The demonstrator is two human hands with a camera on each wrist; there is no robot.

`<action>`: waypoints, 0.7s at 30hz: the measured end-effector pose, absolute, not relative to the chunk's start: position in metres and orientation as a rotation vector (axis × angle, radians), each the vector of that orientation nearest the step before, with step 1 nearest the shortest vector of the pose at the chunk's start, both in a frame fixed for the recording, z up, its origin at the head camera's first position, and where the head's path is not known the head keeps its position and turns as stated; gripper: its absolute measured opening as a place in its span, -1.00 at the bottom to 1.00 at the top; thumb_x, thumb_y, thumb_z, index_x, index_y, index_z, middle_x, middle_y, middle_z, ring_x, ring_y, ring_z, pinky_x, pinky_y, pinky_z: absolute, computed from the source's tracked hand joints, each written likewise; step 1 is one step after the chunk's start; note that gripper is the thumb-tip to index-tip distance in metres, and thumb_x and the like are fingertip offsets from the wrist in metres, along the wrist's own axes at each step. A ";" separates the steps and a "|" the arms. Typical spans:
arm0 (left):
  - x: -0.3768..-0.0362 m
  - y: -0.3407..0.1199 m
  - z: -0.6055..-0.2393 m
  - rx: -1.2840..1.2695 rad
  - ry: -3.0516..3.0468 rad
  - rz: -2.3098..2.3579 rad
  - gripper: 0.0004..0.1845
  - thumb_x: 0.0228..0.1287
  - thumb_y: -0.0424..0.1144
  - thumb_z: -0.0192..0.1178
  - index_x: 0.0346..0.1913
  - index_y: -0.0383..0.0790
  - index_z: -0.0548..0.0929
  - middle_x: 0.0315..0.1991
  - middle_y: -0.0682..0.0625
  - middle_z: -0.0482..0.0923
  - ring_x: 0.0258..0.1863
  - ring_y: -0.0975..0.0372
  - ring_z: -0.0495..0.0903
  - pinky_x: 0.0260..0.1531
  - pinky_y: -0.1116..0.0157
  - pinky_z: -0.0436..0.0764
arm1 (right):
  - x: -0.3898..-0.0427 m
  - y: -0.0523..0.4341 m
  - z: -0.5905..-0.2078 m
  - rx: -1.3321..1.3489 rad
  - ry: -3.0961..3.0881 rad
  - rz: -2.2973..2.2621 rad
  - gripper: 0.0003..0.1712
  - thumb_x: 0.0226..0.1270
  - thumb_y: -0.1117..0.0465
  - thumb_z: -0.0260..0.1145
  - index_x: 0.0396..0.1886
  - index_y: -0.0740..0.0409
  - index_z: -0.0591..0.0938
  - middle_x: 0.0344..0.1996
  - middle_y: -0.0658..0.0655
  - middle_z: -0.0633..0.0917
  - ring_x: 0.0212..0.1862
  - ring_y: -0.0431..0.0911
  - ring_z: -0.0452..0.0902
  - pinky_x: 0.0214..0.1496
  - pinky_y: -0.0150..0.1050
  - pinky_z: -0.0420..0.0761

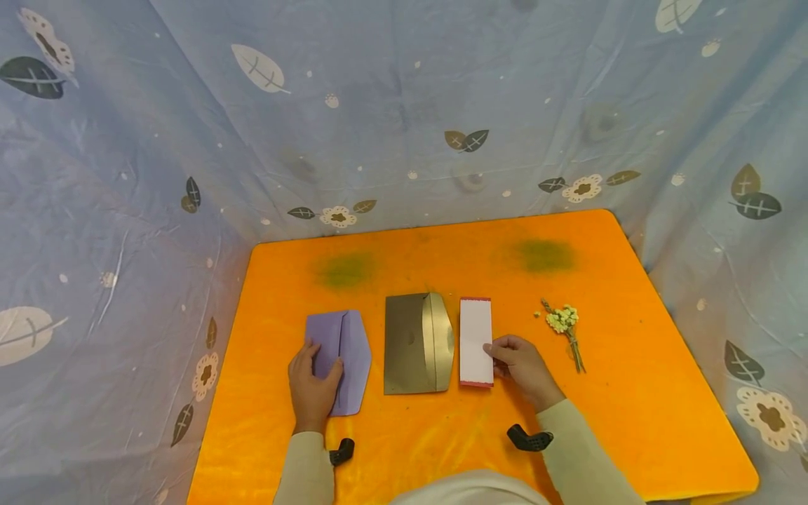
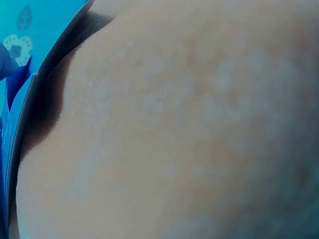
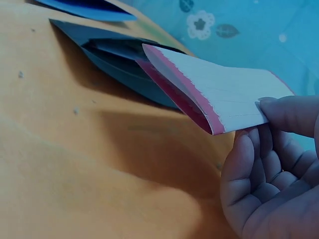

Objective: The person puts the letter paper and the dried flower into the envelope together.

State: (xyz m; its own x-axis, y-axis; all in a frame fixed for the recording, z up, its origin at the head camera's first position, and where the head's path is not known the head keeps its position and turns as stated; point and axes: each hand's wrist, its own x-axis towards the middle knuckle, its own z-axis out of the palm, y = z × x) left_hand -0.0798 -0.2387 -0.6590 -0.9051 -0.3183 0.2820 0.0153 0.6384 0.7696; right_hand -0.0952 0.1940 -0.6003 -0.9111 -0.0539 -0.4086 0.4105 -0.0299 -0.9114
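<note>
- Folded white paper [image 1: 476, 341] with red edges lies on the orange table [image 1: 631, 407], just right of the gold envelope [image 1: 416, 344]; the right hand [image 1: 521, 363] pinches its right edge between thumb and fingers [image 3: 249, 164], lifting that side.
- Left hand [image 1: 312, 386] rests flat, fingers relaxed, on the purple envelope [image 1: 347, 351].
- Both envelopes lie with flaps open; nothing shows inside them.
- 1 flower sprig [image 1: 564, 326] lies right of the paper.

walls: blue leaf-print cloth [image 1: 404, 105] | table: orange cover [image 1: 631, 393], perhaps felt
</note>
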 end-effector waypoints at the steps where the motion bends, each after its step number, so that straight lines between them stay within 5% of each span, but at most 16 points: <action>1: -0.080 -0.239 -0.659 0.239 -2.464 -1.169 -0.37 0.26 -0.19 0.57 0.33 -0.37 0.67 0.51 -0.22 0.48 0.50 -0.15 0.33 0.45 -0.20 0.34 | -0.095 0.192 -0.600 0.371 1.928 -2.014 -0.70 0.62 0.16 0.42 -0.07 0.38 0.64 -0.34 0.17 0.58 -0.38 -0.02 0.49 -0.30 -0.24 0.63; 21: -0.079 -0.240 -0.660 0.224 -2.472 -1.161 -0.36 0.26 -0.18 0.58 0.35 -0.37 0.66 0.52 -0.21 0.48 0.49 -0.12 0.35 0.43 -0.21 0.35 | -0.087 0.158 -0.610 0.305 1.911 -1.965 -0.72 0.59 0.15 0.43 -0.19 0.32 0.66 -0.42 0.17 0.57 -0.40 0.00 0.48 -0.32 -0.27 0.57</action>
